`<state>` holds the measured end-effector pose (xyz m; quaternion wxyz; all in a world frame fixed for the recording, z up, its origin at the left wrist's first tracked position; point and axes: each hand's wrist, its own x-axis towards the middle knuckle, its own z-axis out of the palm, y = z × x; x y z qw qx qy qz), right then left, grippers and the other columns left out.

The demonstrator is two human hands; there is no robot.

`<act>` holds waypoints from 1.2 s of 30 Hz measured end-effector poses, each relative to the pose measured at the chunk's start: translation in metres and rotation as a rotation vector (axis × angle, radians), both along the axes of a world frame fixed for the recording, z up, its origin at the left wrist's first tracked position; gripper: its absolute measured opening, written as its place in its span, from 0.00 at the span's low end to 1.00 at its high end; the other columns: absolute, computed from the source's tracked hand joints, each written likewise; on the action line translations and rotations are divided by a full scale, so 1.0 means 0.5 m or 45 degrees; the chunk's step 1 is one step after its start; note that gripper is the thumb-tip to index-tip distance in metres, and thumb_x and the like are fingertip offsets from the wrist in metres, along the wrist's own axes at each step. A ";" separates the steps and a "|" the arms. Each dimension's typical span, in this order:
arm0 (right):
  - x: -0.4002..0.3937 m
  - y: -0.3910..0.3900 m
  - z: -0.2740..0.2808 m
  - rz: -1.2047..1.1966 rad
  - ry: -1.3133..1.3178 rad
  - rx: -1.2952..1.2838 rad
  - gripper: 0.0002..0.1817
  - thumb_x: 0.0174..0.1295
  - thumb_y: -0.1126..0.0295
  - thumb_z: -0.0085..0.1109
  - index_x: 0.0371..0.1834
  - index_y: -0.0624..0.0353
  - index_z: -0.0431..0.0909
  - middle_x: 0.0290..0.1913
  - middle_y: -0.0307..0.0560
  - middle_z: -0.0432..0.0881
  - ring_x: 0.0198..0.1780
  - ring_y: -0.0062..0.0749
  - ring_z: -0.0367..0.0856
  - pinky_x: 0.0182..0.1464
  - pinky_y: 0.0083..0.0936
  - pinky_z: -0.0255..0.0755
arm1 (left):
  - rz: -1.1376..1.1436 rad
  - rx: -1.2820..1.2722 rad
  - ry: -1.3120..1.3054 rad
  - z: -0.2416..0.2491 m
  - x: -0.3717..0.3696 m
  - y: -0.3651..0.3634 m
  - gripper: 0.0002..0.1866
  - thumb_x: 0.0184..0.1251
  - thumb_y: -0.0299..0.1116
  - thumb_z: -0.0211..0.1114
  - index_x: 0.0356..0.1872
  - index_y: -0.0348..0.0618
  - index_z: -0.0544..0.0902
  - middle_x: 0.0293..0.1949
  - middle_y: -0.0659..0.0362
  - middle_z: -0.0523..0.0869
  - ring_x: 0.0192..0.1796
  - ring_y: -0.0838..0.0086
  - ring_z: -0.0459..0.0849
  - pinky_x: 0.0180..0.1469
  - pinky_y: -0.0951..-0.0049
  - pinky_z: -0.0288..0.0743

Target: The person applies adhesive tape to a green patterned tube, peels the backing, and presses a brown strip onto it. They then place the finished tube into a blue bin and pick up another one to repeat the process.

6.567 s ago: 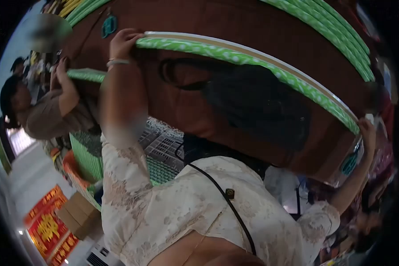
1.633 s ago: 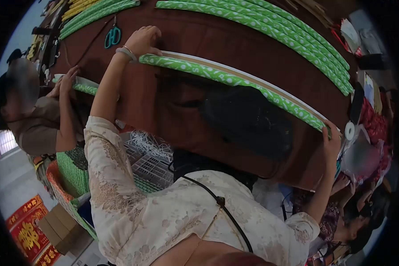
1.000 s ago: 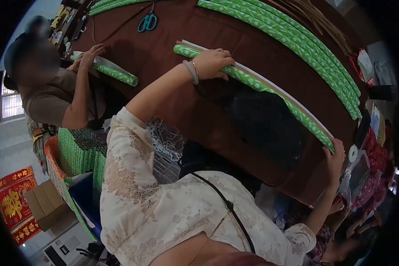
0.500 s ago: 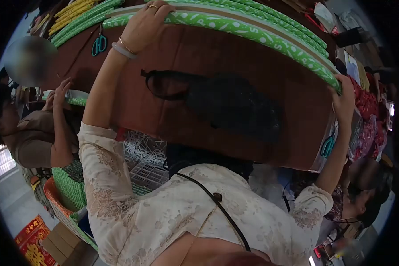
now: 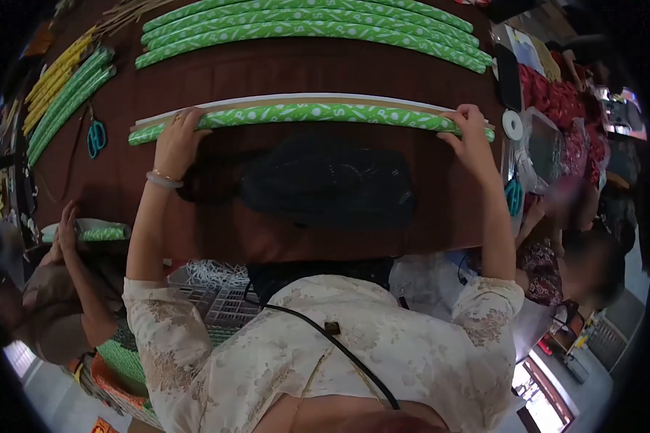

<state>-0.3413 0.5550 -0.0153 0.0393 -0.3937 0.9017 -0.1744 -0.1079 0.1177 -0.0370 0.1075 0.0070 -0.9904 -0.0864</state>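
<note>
A green patterned wrapping paper roll (image 5: pixel 325 113) lies crosswise on the brown-covered table, with a thin white edge and a tan strip along its far side. My left hand (image 5: pixel 178 141) grips it near the left end, fingers over the top and thumb on the near side. Close to the right end, my right hand (image 5: pixel 472 136) holds the roll between thumb and fingers. A black bag (image 5: pixel 328 184) with a strap lies between my forearms, nearer my body than the roll.
Several finished green rolls (image 5: pixel 310 30) lie farther back. At the left are yellow rolls (image 5: pixel 54 76), more green rolls (image 5: pixel 68 108) and teal scissors (image 5: pixel 96 137). Another pair of scissors (image 5: pixel 513 196) and a white tape roll (image 5: pixel 512 125) sit at the right edge. People sit on both sides.
My view has shifted, and the held roll now appears nearer my body, well apart from the rolls behind. Both hands have come closer together along it and keep hold.
</note>
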 end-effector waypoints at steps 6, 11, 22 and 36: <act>0.019 -0.001 -0.011 -0.048 0.102 -0.144 0.18 0.47 0.71 0.62 0.43 0.59 0.71 0.43 0.47 0.71 0.47 0.44 0.70 0.48 0.34 0.65 | -0.013 -0.022 0.006 0.005 0.006 0.005 0.18 0.55 0.25 0.59 0.48 0.41 0.71 0.45 0.50 0.76 0.47 0.54 0.74 0.45 0.60 0.69; 0.019 0.010 -0.030 -0.110 0.111 -0.102 0.19 0.48 0.72 0.60 0.45 0.59 0.69 0.45 0.47 0.73 0.49 0.45 0.70 0.53 0.35 0.64 | -0.006 0.007 0.005 0.011 0.000 -0.001 0.18 0.54 0.22 0.60 0.48 0.40 0.72 0.46 0.51 0.73 0.48 0.56 0.72 0.45 0.60 0.68; 0.037 0.003 -0.039 -0.111 0.306 -0.021 0.17 0.51 0.71 0.58 0.46 0.57 0.69 0.47 0.45 0.72 0.51 0.40 0.70 0.60 0.41 0.60 | 0.062 -0.050 -0.002 0.025 0.005 0.013 0.19 0.57 0.25 0.58 0.52 0.45 0.72 0.45 0.53 0.78 0.48 0.60 0.76 0.46 0.64 0.71; 0.061 -0.001 -0.024 -0.241 0.376 0.100 0.23 0.48 0.73 0.61 0.51 0.51 0.71 0.47 0.46 0.69 0.49 0.43 0.68 0.50 0.36 0.65 | 0.099 -0.057 -0.091 0.030 0.003 0.033 0.21 0.52 0.27 0.62 0.50 0.40 0.71 0.47 0.54 0.76 0.50 0.60 0.74 0.48 0.66 0.72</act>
